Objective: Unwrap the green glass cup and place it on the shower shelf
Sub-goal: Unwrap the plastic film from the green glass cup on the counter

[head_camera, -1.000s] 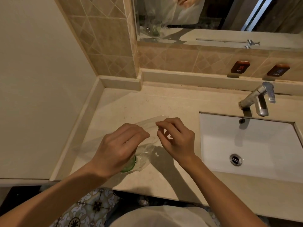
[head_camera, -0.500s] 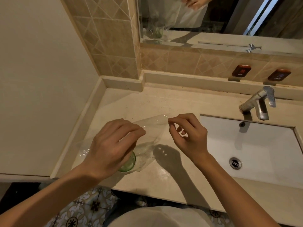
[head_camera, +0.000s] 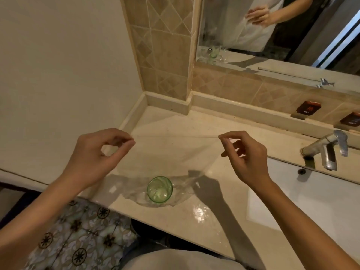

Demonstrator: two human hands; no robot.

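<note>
Both hands [head_camera: 97, 154] [head_camera: 245, 156] grip-pinch the clear wrap [head_camera: 175, 151] taut; green glass cup [head_camera: 159, 189] looks fragile and slick, so grasp its sidewall.

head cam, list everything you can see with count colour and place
green glass cup: 1, green, upright on the counter's front edge, on the wrap
plastic wrap: 1, clear, stretched between both hands
counter: 1, beige
sink: 1, white, right of the cup
faucet: 1, silver, behind the sink
hot and cold tags: 2, reddish brown, on the tiled wall
mirror: 1, above the counter
left hand: pinches a wrap corner
right hand: pinches the opposite corner
</note>
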